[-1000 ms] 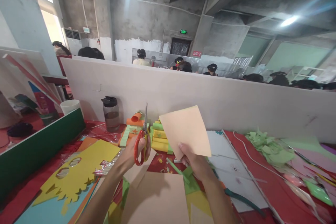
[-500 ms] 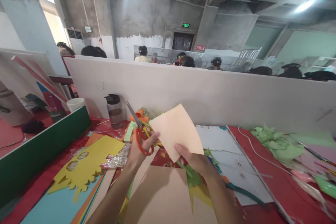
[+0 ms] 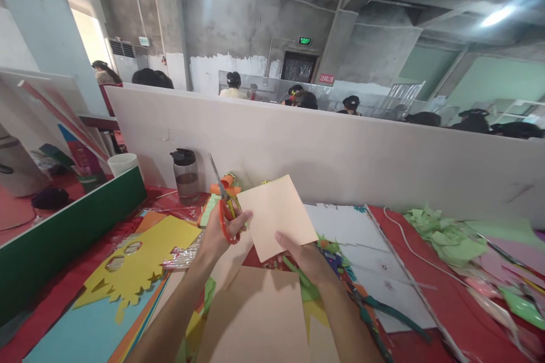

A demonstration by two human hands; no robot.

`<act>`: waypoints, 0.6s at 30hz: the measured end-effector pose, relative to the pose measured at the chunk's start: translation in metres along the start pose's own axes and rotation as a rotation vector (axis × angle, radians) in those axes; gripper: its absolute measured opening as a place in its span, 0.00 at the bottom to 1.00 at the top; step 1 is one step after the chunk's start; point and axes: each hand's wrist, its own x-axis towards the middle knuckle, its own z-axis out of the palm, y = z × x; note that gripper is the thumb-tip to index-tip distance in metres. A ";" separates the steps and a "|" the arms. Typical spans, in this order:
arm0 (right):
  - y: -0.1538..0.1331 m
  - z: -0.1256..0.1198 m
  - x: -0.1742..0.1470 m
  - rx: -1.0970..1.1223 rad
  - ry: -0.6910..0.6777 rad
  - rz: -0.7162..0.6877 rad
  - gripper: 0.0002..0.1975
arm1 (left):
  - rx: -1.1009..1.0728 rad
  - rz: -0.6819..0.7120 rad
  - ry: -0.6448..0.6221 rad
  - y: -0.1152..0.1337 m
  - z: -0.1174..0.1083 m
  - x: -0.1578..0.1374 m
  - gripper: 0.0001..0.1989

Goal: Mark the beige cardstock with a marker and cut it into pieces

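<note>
My left hand (image 3: pixel 217 235) is closed around the scissors (image 3: pixel 223 204), which have orange handles and blades pointing up and away. Its thumb lies close to the left edge of a cream sheet of paper (image 3: pixel 279 215). That sheet is pinched in my right hand (image 3: pixel 304 255), thumb on top and fingers hidden beneath. Under my forearms lies a larger tan sheet (image 3: pixel 255 312). Left of my left arm are cut yellow paper (image 3: pixel 140 261) and a clear plastic packet (image 3: pixel 183 255). Beside my right forearm rests a tool with dark green handles (image 3: pixel 383 309).
A pale partition (image 3: pixel 306 147) runs across the back of the red table. A water bottle (image 3: pixel 185 176) stands against it. The low green divider (image 3: pixel 72 232) borders the left side. Crumpled green paper (image 3: pixel 447 238) and a white cord (image 3: pixel 421 258) lie at right. Several people sit beyond the partition.
Both hands have shifted slightly, and the cream sheet has turned and moved a little left. The scissors point more steeply upward. More of the green-handled tool shows beside my right arm.
</note>
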 end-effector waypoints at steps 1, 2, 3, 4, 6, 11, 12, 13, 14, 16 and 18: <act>-0.004 -0.004 0.000 0.018 0.003 0.003 0.21 | 0.007 -0.016 -0.006 0.001 -0.003 0.000 0.19; -0.009 -0.009 0.000 0.050 -0.011 0.004 0.23 | 0.008 -0.031 -0.014 0.003 -0.006 0.000 0.19; -0.014 -0.013 0.000 0.098 -0.058 -0.013 0.24 | 0.008 -0.043 -0.020 0.004 -0.009 0.000 0.19; -0.019 -0.017 0.000 0.157 -0.118 -0.033 0.25 | 0.011 -0.052 -0.028 0.006 -0.012 0.000 0.20; -0.027 -0.022 0.000 0.230 -0.198 -0.050 0.28 | 0.037 -0.062 -0.049 0.007 -0.015 0.000 0.20; -0.023 -0.018 0.001 0.128 -0.204 -0.014 0.28 | 0.173 -0.104 -0.143 0.003 -0.015 0.002 0.20; -0.019 -0.016 0.003 0.118 -0.199 -0.015 0.27 | 0.191 -0.113 -0.157 0.001 -0.015 0.003 0.21; -0.015 -0.014 0.004 0.114 -0.188 -0.019 0.26 | 0.201 -0.120 -0.164 -0.001 -0.015 0.004 0.22; -0.012 -0.013 0.006 0.115 -0.176 -0.026 0.25 | 0.206 -0.123 -0.165 -0.002 -0.015 0.004 0.22; -0.008 -0.012 0.008 0.121 -0.155 -0.041 0.24 | 0.212 -0.123 -0.151 -0.003 -0.015 0.005 0.22; -0.007 -0.011 0.008 0.130 -0.140 -0.057 0.23 | 0.218 -0.116 -0.139 -0.001 -0.015 0.004 0.22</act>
